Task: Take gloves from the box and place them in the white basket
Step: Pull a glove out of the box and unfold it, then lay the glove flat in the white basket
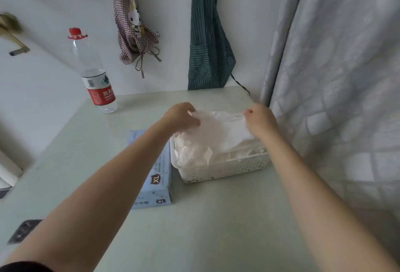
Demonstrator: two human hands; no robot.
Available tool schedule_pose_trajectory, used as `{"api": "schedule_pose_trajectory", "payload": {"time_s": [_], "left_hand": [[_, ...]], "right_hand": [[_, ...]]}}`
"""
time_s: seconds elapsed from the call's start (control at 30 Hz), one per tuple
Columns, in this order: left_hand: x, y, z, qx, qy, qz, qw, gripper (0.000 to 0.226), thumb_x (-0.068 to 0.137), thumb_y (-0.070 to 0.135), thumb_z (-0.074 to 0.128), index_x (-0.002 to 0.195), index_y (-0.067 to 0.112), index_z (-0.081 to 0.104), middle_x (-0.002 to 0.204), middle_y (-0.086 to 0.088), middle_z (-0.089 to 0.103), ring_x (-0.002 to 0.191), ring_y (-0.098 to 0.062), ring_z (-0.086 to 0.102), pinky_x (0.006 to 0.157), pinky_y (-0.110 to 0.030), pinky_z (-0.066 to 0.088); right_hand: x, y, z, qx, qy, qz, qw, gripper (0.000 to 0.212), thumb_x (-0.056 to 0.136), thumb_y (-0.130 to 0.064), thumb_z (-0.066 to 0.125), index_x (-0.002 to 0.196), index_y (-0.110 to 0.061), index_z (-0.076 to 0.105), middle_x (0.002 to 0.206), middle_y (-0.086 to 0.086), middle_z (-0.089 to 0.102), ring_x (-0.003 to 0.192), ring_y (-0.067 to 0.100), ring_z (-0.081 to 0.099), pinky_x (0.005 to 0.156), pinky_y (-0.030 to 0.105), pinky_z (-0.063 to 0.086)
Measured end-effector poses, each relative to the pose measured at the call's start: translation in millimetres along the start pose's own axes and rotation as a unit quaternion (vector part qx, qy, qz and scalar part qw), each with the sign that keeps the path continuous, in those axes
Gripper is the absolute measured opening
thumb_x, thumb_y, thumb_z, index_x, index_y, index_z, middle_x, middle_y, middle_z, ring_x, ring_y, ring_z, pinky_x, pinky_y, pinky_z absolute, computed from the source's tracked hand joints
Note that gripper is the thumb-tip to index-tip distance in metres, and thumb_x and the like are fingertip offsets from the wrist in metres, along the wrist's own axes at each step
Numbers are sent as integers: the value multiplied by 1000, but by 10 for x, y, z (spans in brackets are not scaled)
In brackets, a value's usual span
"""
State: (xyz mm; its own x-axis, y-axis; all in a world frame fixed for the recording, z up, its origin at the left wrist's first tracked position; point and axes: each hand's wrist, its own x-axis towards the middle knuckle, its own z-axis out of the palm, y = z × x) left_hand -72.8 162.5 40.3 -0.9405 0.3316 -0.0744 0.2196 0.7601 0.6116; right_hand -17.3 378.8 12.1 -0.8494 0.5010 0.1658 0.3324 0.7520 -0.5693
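A white perforated basket (225,169) sits on the pale table, right of centre, filled with crumpled translucent white gloves (192,152). A light blue glove box (159,182) marked XL lies flat just left of the basket, partly hidden under my left forearm. Both hands hover over the basket's far side. My left hand (181,116) pinches one end of a translucent glove (218,126) and my right hand (260,120) grips its other end, so the glove is stretched between them above the pile.
A clear water bottle (95,77) with a red cap and label stands at the table's far left. Two aprons (207,40) hang on the wall behind. A grey curtain (335,77) borders the table's right side. A dark object (23,230) lies at the near left edge.
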Motion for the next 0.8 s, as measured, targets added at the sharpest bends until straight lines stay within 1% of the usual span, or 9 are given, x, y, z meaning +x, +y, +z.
{"api": "schedule_pose_trajectory", "payload": {"time_s": [0.07,0.1,0.17,0.23,0.33,0.47,0.6,0.7,0.8], "left_hand": [[25,53,212,188,73,52,978,46,90,36,59,132,20,49,116,-6,58,104,-26,58,80,-33,46],[13,95,319,238,107,97,960,45,93,39,54,134,21,48,124,-6,54,114,-27,52,90,-37,42],[-19,182,488,227,130,186,947,40,97,43,48,131,22,53,131,-4,52,122,-24,47,101,-38,35],[-44,248,608,202,75,228,949,41,96,50,47,128,25,55,135,0,52,125,-21,46,106,-38,31],[-59,257,671,241,-47,202,948,55,87,53,60,135,30,48,142,2,47,133,-20,39,110,-38,27],[-68,225,400,226,-172,148,948,77,80,35,76,146,34,36,153,4,32,140,-20,29,115,-40,27],[-108,228,70,295,-210,108,926,87,79,21,76,149,38,28,153,3,30,137,-21,33,111,-43,35],[-119,241,13,285,-160,115,938,69,86,3,57,146,34,38,150,-1,37,135,-23,39,107,-36,37],[-163,300,209,123,-26,180,976,52,89,-4,44,132,23,57,144,-3,48,134,-20,42,108,-28,30]], "right_hand": [[24,134,83,-36,21,-20,999,32,101,-27,42,98,1,58,105,23,64,96,37,59,68,34,33],[24,184,109,-47,31,-27,998,33,102,-28,42,103,0,58,105,22,64,99,37,60,68,35,34],[17,232,149,-73,48,-45,995,32,103,-29,41,108,-1,56,105,20,65,99,37,60,67,35,34],[9,264,180,-96,56,-60,992,31,104,-28,41,109,-2,55,103,19,66,98,36,61,65,33,34],[-10,291,196,-116,62,-83,988,29,104,-27,41,110,-3,55,101,19,66,94,35,63,63,32,35],[-13,309,235,-160,60,-102,980,16,102,-16,44,109,-5,52,96,16,67,85,33,65,58,31,34],[-3,284,231,-201,46,-101,973,10,99,-11,47,107,-6,51,94,14,67,84,32,66,57,30,35],[6,246,190,-229,46,-108,966,10,98,-8,48,107,-7,52,94,12,67,84,31,65,56,29,34],[5,239,163,-244,44,-110,963,12,98,-10,48,108,-8,54,93,11,68,83,31,65,56,29,33]]}}
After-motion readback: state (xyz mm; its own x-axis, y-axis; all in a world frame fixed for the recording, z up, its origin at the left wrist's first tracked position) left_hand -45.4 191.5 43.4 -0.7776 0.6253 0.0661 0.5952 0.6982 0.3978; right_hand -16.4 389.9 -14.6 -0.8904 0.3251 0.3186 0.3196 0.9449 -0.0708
